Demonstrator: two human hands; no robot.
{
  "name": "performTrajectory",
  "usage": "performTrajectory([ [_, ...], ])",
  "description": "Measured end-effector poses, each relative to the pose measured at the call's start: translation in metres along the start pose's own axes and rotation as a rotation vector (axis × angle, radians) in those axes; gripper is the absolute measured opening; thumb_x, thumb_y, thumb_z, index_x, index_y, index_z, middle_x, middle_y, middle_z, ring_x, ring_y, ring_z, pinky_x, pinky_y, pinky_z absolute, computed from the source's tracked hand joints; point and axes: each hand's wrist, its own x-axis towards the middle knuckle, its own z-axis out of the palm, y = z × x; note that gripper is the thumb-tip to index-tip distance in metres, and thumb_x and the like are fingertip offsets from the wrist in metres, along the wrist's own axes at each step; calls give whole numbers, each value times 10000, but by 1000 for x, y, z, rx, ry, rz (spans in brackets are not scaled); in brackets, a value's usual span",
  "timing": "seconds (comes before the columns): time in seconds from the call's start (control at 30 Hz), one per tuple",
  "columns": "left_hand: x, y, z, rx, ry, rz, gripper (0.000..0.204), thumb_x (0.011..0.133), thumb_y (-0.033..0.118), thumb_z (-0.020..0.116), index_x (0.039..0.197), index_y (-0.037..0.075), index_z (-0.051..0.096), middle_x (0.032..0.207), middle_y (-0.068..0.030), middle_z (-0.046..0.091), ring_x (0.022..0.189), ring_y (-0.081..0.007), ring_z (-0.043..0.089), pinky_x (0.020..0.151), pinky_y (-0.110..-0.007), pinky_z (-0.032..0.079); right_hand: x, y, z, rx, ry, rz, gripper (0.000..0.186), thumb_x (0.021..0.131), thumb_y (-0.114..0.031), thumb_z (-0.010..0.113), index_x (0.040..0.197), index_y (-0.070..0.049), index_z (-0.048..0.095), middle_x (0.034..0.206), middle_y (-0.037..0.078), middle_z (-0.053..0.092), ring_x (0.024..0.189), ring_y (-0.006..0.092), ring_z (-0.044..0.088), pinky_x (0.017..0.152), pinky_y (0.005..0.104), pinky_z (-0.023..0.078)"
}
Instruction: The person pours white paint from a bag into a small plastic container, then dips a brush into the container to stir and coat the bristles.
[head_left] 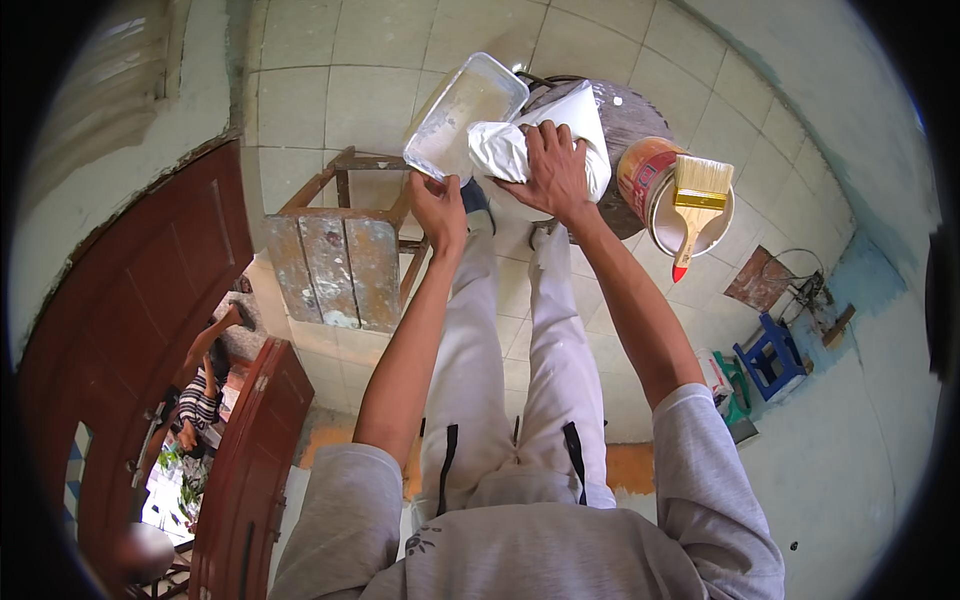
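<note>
Near corner of the translucent rectangular tray point(446, 118) is clamped by the left hand's point(437, 210) fingers. White bag point(585, 112) is gripped just right of it, fingers of the right hand point(556, 172) wrapped over the top; its bunched end overlaps the tray's side in view. Whether bag weight is taken by the round surface point(632, 112) can't be told. Tray should be kept level; a one-corner hold may twist under load. Bag is better gripped round its bulk than by loose film. Tray: stiff, plastic-looking, residue-smeared. Bag: creased, glossy. Surface: greyish, paint-spotted. Flat brush point(699, 190), pale-bristled, is laid across the bucket point(640, 172).
</note>
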Motion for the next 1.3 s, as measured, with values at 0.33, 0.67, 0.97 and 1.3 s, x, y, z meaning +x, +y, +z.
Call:
performTrajectory([
  [0.33,8,10,1,14,-37,-2,279,864,65,725,1002,-46,509,928,-135,563,821,-227,593,695,-389,507,7,6,5,19,61,-32,685,735,-416,828,1307,-134,579,1179,96,552,1127,320,524,866,556,435],
  [0.67,34,28,12,19,-80,25,265,858,44,728,971,-42,504,1014,-170,507,836,-273,593,764,-399,510,18,8,-3,39,23,9,493,752,-215,770,1228,-156,656,1098,53,588,1075,283,575,803,516,467],
  [0.97,41,37,17,117,-139,96,284,845,83,759,940,-33,518,1021,-189,549,807,-297,658,743,-417,547,18,17,-8,131,-4,39,300,760,-124,684,1059,-90,679,1037,68,602,1043,296,588,764,506,477],
  [1.3,36,29,23,123,-139,73,280,846,78,760,932,-42,522,999,-193,574,806,-282,670,732,-401,547,19,21,-7,164,7,48,443,920,-455,683,1044,-30,675,1004,85,651,1006,310,608,763,511,480],
])
